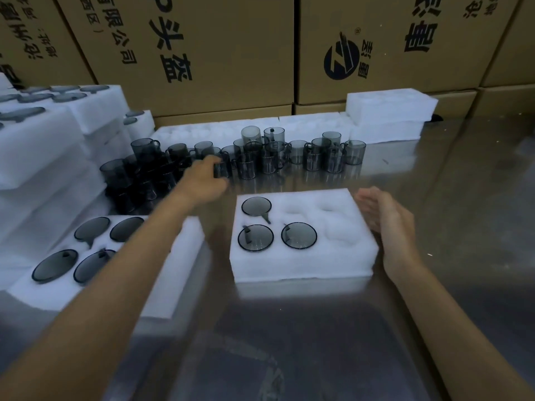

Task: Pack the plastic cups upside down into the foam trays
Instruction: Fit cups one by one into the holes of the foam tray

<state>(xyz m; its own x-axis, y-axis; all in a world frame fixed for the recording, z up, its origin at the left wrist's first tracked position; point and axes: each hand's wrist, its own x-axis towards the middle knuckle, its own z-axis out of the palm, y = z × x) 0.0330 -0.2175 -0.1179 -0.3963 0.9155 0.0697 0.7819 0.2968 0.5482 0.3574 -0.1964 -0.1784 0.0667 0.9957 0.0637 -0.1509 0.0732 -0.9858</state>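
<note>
A white foam tray [304,264] lies in front of me on the steel table. Three dark smoky cups sit upside down in its pockets: one at the back left [256,206], one at the front left [255,238] and one at the front middle [299,235]. Its three other pockets hold nothing. Several loose smoky cups [315,157] stand in a row behind the tray. My left hand [207,180] reaches to that row and its fingers close round one cup [223,168]. My right hand [388,221] hovers with straight fingers by the tray's right edge.
A second foam tray [173,285] with several upside-down cups lies at the left under my left forearm. Stacks of filled foam trays [43,140] rise at the far left. Bare foam trays [390,108] and cardboard boxes [231,53] line the back.
</note>
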